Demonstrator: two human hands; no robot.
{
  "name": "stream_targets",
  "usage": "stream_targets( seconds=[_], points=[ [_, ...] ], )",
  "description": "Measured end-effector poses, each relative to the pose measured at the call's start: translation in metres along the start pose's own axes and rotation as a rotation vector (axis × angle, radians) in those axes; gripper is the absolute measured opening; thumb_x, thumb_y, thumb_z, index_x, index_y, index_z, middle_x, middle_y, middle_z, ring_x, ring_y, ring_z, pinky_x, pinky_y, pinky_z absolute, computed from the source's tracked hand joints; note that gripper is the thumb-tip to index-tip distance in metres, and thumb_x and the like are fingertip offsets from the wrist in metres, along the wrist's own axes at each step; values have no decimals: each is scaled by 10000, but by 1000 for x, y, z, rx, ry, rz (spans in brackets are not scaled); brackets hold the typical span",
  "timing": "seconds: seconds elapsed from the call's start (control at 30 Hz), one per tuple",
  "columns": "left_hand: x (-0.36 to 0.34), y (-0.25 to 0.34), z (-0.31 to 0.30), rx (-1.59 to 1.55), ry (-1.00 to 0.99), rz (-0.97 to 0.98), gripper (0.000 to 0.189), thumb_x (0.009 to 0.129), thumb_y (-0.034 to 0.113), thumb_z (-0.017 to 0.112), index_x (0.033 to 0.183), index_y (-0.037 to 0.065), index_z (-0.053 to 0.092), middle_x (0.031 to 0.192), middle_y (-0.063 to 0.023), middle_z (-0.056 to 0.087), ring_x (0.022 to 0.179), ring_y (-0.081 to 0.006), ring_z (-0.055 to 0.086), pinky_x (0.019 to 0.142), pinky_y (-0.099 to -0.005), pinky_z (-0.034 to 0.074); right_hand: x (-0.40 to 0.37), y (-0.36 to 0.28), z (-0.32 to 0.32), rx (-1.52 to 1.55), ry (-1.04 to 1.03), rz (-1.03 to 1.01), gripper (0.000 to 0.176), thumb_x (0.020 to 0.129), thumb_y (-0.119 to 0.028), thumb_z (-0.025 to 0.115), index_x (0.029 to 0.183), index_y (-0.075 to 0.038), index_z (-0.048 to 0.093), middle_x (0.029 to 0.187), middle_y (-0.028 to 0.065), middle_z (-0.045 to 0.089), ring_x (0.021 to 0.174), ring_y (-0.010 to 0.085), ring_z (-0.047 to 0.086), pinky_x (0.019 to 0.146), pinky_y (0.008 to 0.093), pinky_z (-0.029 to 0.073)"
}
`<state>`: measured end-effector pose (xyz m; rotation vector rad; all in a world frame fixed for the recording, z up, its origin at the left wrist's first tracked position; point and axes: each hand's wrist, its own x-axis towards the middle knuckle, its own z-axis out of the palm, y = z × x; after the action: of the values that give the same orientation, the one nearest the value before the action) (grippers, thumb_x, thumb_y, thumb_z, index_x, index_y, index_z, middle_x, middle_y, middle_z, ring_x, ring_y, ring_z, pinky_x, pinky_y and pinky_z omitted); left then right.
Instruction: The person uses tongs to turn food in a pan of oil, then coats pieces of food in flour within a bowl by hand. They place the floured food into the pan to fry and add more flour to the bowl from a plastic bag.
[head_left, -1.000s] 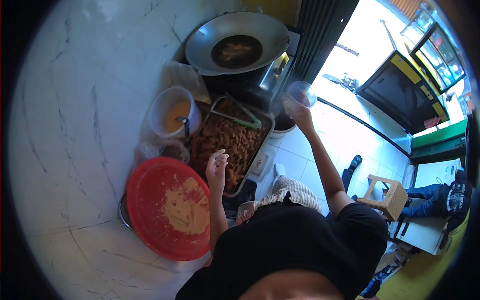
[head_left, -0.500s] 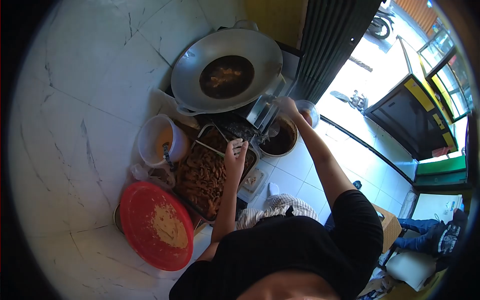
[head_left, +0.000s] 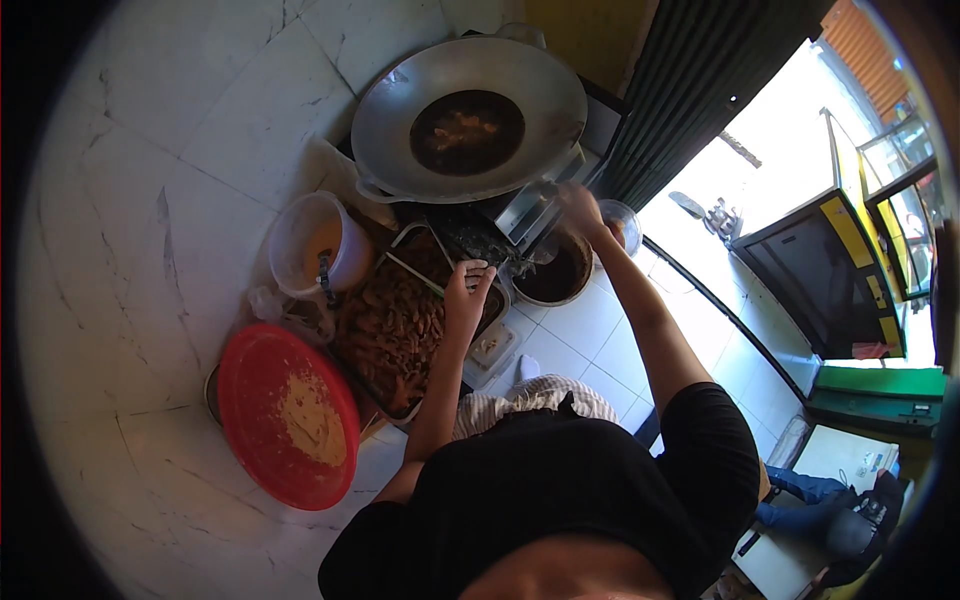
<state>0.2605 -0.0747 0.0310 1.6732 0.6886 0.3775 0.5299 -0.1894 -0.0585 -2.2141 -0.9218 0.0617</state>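
My left hand point(head_left: 468, 284) has its whitish-coated fingers curled, over the edge of a tray of brown food pieces point(head_left: 390, 325). A thin metal handle point(head_left: 405, 266) reaches toward it; what the fingers hold is hidden. My right hand point(head_left: 580, 209) is closed at the metal front of the stove point(head_left: 530, 217), and its fingertips are too unclear to show what they grip. On the stove sits a wide metal wok point(head_left: 375, 130) with dark liquid point(head_left: 450, 150) and a few light brown pieces in it.
A pot of dark contents point(head_left: 555, 280) stands below my right hand. A clear bucket with orange liquid point(head_left: 325, 240) and a red basin with pale powder point(head_left: 240, 400) are at the left. Another person point(head_left: 820, 505) is at the lower right.
The view has shifted, so the basin, bucket and tray sit further left and higher in the picture. Both hands keep nearly the same places beside the tray and stove front.
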Motion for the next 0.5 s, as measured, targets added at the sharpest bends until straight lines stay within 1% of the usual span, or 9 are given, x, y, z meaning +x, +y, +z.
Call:
stream_targets(
  seconds=[0.07,0.1,0.17,0.2,0.23,0.3,0.37,0.43,0.5],
  points=[
    [-8,5,-10,11,11,13,276,804,242,560,954,15,512,886,-85,557,788,-151,534,671,-260,440,-7,-7,0,-39,86,49,283,674,-169,597,899,-3,556,884,174,562,886,315,528,755,382,416],
    [-17,7,-20,-17,67,9,283,806,255,557,962,22,514,889,-72,558,788,-139,537,666,-250,434,-14,-14,-4,-36,71,36,283,674,-169,597,899,-3,556,884,174,562,886,315,528,755,382,416],
    [-34,-9,-44,-19,199,31,290,823,263,536,981,21,513,901,-66,557,791,-131,540,671,-237,423,-39,-32,-19,-258,-357,85,223,677,-189,604,809,-10,588,811,164,578,863,310,537,731,371,425],
    [-46,-11,-59,-56,246,18,291,829,267,527,976,16,511,890,-65,553,783,-126,535,672,-231,419,-58,-40,-22,-193,-508,135,227,692,-221,607,793,-17,602,804,156,587,860,291,547,714,361,429],
    [-57,-27,-75,-91,302,4,287,832,262,524,972,12,508,880,-59,543,774,-113,523,671,-227,413,-78,-49,-23,-133,-665,184,238,707,-252,610,776,-25,616,797,149,597,857,271,557,697,351,433],
    [-87,-36,-103,-115,420,-15,279,831,252,528,968,10,507,875,-50,534,766,-103,513,669,-223,409,-109,-87,-29,172,-1075,259,317,739,-324,599,881,-42,614,889,151,598,872,228,563,687,334,438],
    [-119,-37,-129,-1,598,-40,251,831,210,524,966,-1,512,892,-65,553,796,-105,530,669,-202,416,-141,-121,-19,278,-1138,-28,369,763,-348,578,965,-40,590,920,142,596,876,194,557,707,317,434],
    [-151,-54,-153,-16,729,-62,246,830,207,524,966,2,512,892,-61,550,796,-107,527,676,-206,417,-164,-169,-3,460,-1258,-58,377,774,-332,569,999,-30,570,906,133,595,851,201,559,732,310,429],
    [-183,-61,-169,-24,857,-76,242,830,204,524,965,4,512,891,-58,547,795,-108,524,683,-210,419,-183,-214,24,523,-1324,-167,369,780,-315,564,1008,-25,564,897,124,592,841,197,557,746,308,424]
  ],
)
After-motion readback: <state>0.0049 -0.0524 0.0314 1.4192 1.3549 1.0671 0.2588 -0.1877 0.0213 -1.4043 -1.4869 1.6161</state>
